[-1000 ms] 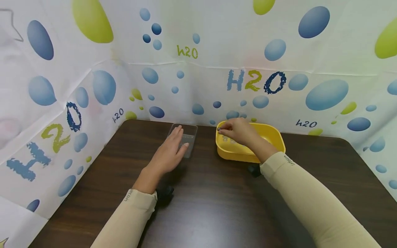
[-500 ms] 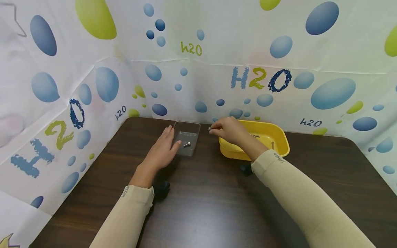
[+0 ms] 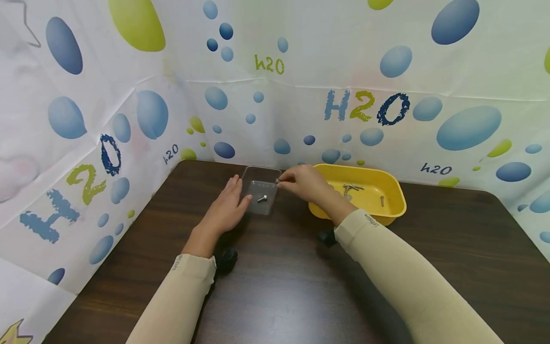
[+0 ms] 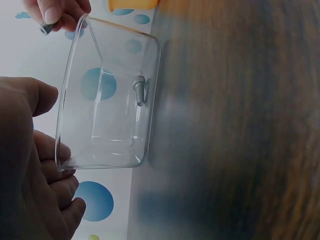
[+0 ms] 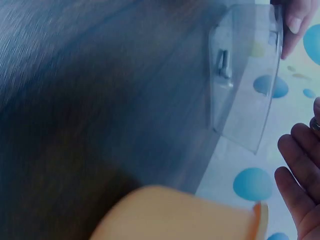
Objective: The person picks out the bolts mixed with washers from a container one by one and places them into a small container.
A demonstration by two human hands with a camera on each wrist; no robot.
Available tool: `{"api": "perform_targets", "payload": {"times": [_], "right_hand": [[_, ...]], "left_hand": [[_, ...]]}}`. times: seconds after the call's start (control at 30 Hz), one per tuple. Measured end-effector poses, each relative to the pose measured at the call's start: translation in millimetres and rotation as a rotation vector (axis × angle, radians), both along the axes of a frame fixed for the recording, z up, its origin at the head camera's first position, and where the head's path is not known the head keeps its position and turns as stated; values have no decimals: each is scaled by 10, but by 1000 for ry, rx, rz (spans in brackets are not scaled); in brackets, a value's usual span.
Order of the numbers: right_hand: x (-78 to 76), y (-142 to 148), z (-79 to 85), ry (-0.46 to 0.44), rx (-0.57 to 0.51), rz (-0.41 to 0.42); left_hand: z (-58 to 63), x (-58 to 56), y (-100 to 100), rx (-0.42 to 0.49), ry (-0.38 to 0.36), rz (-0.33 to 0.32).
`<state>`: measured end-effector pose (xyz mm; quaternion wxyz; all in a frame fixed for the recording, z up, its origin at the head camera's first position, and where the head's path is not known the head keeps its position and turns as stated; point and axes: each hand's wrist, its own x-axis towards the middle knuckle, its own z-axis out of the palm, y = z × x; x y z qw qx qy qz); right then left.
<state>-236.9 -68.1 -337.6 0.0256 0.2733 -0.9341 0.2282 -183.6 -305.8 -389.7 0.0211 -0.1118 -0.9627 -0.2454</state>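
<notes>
My left hand (image 3: 224, 206) lies along the left side of a small clear plastic box (image 3: 259, 188), fingers extended. In the left wrist view its fingertips are right at the box rim. One silver bolt (image 4: 139, 91) lies on the box's floor. At the box's right rim, in the head view, my right hand (image 3: 306, 183) pinches a small metal bolt (image 4: 46, 28) between thumb and fingertips. Most of that bolt is hidden by the fingers. To the right stands a yellow plastic bin (image 3: 388, 184) holding several bolts (image 3: 353, 187), partly behind my right forearm.
Both containers stand near the back of a dark wooden table (image 3: 266, 282). A white printed sheet (image 3: 296, 57) rises behind the table and along its left side. Another bolt (image 3: 382, 201) lies apart at the bin's right side.
My right hand has moved left from over the yellow bin to the clear box, carrying the pinched bolt. My left hand has shifted slightly left, uncovering the bolt inside the box.
</notes>
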Motion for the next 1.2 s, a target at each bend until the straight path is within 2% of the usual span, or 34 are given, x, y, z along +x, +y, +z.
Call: {"api": "perform_targets", "payload": {"times": [0.43, 0.6, 0.8, 0.93, 1.2], "right_hand": [[-4, -260, -124, -24, -70, 33], [4, -363, -173, -17, -40, 59], [9, -449, -243, 8, 12, 142], [10, -486, -259, -42, 19, 173], [-11, -538, -273, -129, 64, 165]], "left_hand": [[-32, -20, -3, 5, -9, -1], [-45, -26, -3, 11, -17, -7], [-60, -23, 12, 21, -27, -15], [-65, -28, 17, 23, -21, -21], [-56, -26, 7, 26, -31, -20]]}}
